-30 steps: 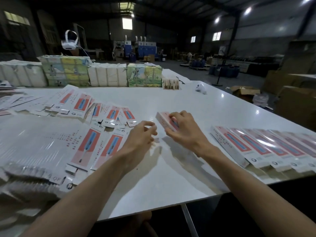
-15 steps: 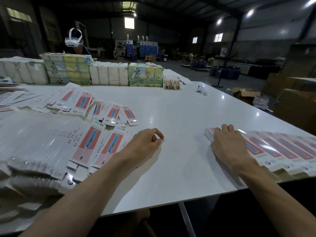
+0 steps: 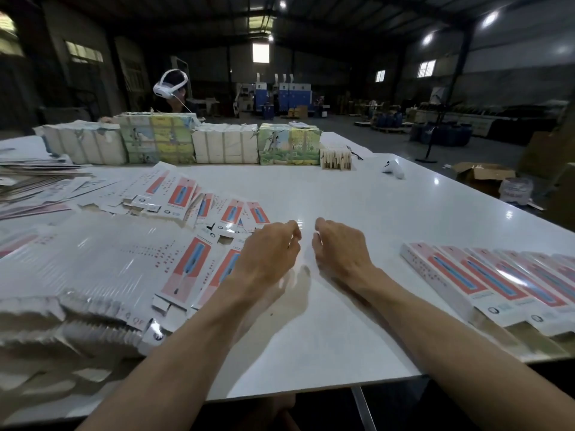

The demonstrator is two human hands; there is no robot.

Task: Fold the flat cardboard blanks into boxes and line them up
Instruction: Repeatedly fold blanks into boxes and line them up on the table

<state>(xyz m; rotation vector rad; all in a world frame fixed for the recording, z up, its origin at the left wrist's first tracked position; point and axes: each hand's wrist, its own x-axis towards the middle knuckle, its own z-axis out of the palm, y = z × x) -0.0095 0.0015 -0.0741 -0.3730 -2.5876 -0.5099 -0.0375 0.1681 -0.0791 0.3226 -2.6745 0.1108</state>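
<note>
Our two hands are in the middle of the frame, low over the white table (image 3: pixel 311 337). The left hand (image 3: pixel 270 253) and the right hand (image 3: pixel 339 250) sit close together. Both have loose, softly bent fingers, and both hold nothing. The left hand is just beside the edge of the flat blanks (image 3: pixel 193 265). We cannot tell if it touches one.

Some of the job is done. At the lower right of the frame, the finished boxes (image 3: pixel 485 281) lie side by side in a neat row that runs off the right edge. They are well apart from our hands.

A lot is left. The flat blanks cover the left side of the frame, spread out and lying over each other, with more piled at the lower left. We think there are many more blanks to fold than boxes made.

So we seem to be between boxes right now. The next thing is likely to pick up a new blank from the left.

At the back of the table stand wrapped bundles (image 3: pixel 224 147), and a person (image 3: pixel 171 88) is behind them at the upper left.
</note>
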